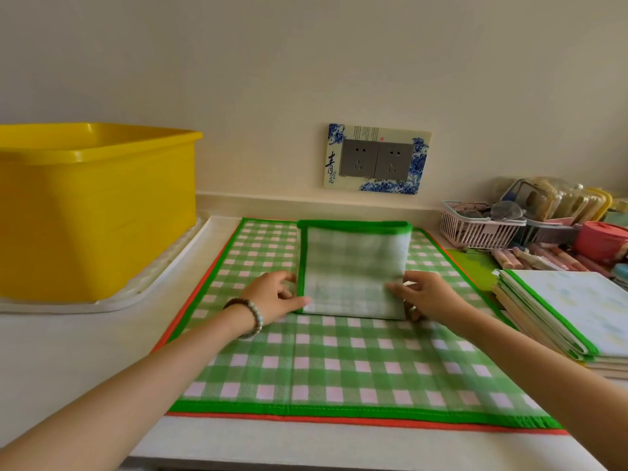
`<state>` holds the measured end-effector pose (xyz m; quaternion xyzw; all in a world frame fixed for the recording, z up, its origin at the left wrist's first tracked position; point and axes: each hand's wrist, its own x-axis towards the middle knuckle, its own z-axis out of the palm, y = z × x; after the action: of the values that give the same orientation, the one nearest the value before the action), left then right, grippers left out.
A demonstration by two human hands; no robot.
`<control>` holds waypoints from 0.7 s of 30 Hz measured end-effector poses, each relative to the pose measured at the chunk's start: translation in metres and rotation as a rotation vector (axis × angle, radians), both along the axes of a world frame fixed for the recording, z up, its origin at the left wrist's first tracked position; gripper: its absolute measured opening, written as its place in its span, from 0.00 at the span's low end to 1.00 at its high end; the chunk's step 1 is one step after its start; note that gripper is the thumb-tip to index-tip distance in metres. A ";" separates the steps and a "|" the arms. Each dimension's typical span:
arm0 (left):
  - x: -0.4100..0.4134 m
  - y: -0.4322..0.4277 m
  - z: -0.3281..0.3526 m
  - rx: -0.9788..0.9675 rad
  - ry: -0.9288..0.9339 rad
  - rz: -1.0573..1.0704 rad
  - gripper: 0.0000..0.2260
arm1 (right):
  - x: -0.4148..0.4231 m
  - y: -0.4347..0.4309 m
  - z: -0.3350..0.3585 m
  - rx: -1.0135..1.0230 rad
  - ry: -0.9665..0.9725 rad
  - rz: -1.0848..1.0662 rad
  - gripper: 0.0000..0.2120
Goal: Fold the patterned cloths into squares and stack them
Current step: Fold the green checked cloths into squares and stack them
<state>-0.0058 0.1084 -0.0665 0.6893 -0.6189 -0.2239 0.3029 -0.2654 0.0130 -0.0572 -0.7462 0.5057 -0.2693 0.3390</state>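
A folded green checked cloth (353, 270) with a green border lies pale side up on a larger green-and-pink checked cloth (339, 362) spread flat on the counter. Under the spread cloth an orange-edged cloth (204, 283) shows along the left and front edges. My left hand (275, 297) pinches the folded cloth's near left corner. At the near right corner, my right hand (424, 297) has thumb and fingers curled on the cloth's edge. A stack of folded cloths (571, 311) with green edging sits at the right.
A yellow plastic tub (95, 205) stands on a white tray (163, 277) at the left. A pink basket (475, 229), packets, a red container (601, 239) and pens crowd the back right. A wall socket (377, 161) is behind the cloths.
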 end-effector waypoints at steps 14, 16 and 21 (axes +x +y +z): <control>-0.020 0.029 0.000 -0.108 -0.503 -0.305 0.24 | 0.012 0.061 -0.006 -0.415 0.425 0.357 0.28; -0.025 0.035 -0.005 -0.016 -0.581 -0.369 0.27 | 0.016 0.070 -0.010 -0.424 0.501 0.447 0.32; -0.028 0.037 -0.011 0.117 -0.585 -0.360 0.28 | 0.026 0.070 -0.022 -0.328 0.578 0.521 0.25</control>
<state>-0.0341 0.1453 -0.0778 0.6202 -0.7773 -0.1018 0.0282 -0.2391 0.0832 -0.0789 -0.9380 0.3250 -0.0311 0.1166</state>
